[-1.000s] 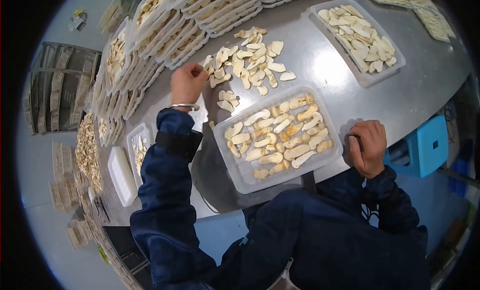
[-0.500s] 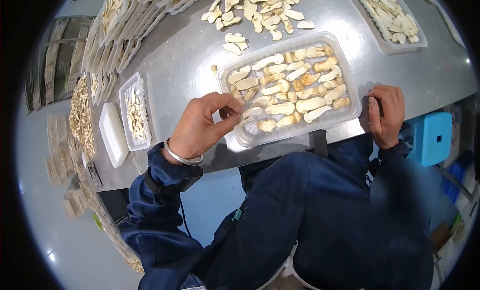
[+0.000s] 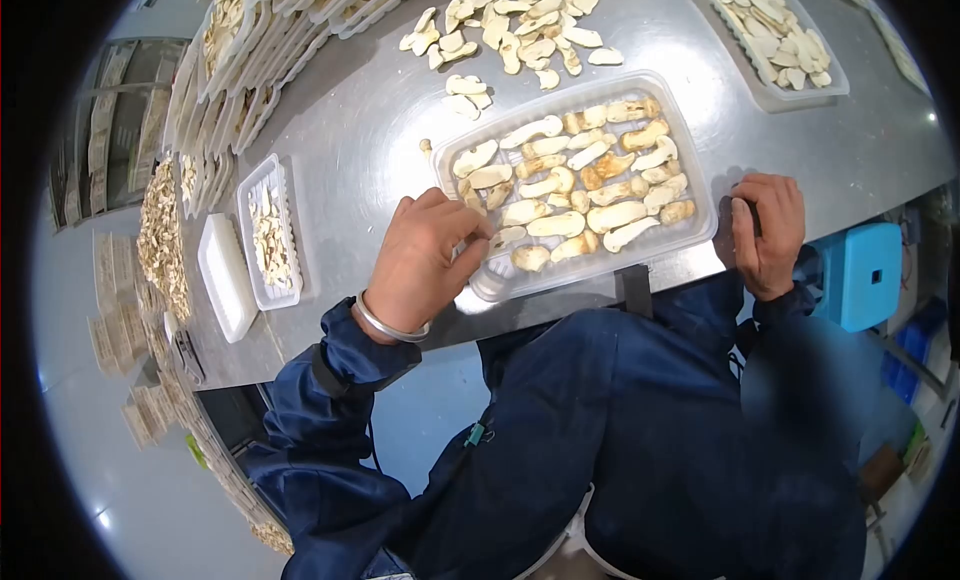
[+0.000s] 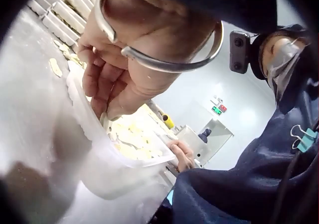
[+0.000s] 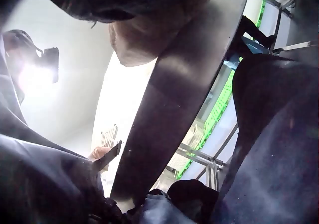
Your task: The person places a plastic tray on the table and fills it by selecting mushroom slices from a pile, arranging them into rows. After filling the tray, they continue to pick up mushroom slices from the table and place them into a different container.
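A clear plastic tray [image 3: 708, 170] holds rows of mushroom slices [image 3: 556, 225]. My left hand [image 3: 425, 260] is over its near left corner in the head view, thumb and fingertips pinching a pale slice [image 3: 508, 237] low inside the tray. The left wrist view has this hand [image 4: 132, 59] above the tray [image 4: 102, 149], with the slice's edge [image 4: 103, 118] between the fingertips. Right of the tray, my right hand [image 3: 768, 230] rests on the table with its fingers loosely curled, holding nothing visible. Only part of that hand [image 5: 142, 40] shows in the right wrist view.
Loose slices [image 3: 535, 25] lie on the metal table [image 3: 345, 130] behind the tray. Another filled tray [image 3: 775, 95] is at the back right. Stacked trays [image 3: 255, 55] stand at the back left, with a small tray [image 3: 297, 250] and a white one [image 3: 228, 280] nearer. A blue stool [image 3: 870, 278] is at right.
From the loose slices behind the tray, my left hand has come down to the tray's near left corner with a slice. The view has tilted lower. My right hand has stayed beside the tray.
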Motion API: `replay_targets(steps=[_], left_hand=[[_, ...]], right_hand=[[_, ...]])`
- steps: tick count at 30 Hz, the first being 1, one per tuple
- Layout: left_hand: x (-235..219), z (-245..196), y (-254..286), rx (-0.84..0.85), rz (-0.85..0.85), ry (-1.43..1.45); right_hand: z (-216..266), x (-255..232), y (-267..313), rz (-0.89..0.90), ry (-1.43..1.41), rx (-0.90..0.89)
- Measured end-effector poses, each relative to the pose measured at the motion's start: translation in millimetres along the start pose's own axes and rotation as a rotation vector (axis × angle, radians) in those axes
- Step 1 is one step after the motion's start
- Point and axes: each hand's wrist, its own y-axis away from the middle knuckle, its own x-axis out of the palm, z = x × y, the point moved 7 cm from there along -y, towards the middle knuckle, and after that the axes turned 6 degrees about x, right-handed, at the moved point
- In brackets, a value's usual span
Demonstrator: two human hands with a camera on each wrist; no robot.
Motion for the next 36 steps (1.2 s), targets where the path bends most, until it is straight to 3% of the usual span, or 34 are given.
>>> replay_targets(steps=[4, 11, 15, 21, 26, 29, 33, 36], left_hand=[[4.5, -8.3, -2.8, 0.064, -0.016, -0.149], [7.9, -7.5, -6.9, 0.074, 0.043, -0.067], [-20.6, -0.5, -26.1, 0.097, -0.08, -0.06], [-57.0, 44.4, -101.6, 0.159, -0.324, -0.084], [-33.3, 52.4, -168.9, 0.271, -0.293, -0.137], [-13.6, 54.1, -199.9, 0.337, -0.188, -0.177], [-6.7, 71.6, -214.3, 0.269, -0.12, -0.13], [-19.3, 87.6, -206.3, 0.191, -0.197, -0.142]], right_hand=[[3.6, -2.3, -2.2, -0.004, -0.022, 0.011], [4.8, -7.3, -4.6, -0.013, -0.045, 0.037], [4.1, -8.4, -3.9, -0.013, -0.045, 0.05], [3.5, -8.5, -3.6, -0.01, -0.045, 0.052], [2.6, -9.7, -3.9, 0.004, -0.047, 0.069], [1.9, -9.3, -4.1, 0.004, -0.047, 0.067], [1.3, -9.3, -4.3, -0.001, -0.046, 0.067], [1.6, -8.3, -3.8, 0.001, -0.045, 0.068]])
